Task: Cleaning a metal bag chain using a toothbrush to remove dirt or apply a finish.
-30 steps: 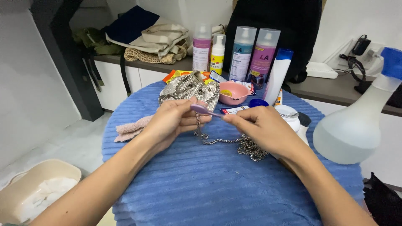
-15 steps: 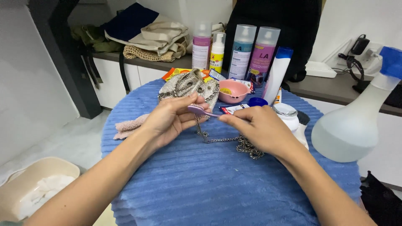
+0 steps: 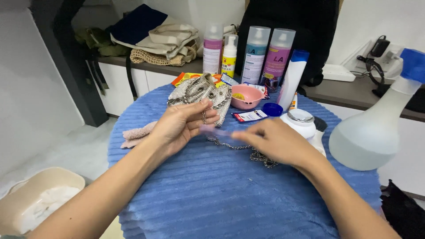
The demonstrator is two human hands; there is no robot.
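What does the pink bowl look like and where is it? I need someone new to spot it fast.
On the round table with the blue ribbed cover, look to the far edge, before the row of spray bottles. The pink bowl sits right of the silver mesh bag, the only small pink dish there.

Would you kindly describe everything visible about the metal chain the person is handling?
The chain is silver-coloured and looks like metal, made of small links. One stretch hangs from the left hand, pinched at the fingers, then trails rightward across the blue ribbed cloth, passing under the right hand. Its far end lies bunched in a loose heap near that hand's wrist. A blurred purple brush-like tool in the right hand crosses it. Whether it joins the sparkly silver bag behind cannot be told.
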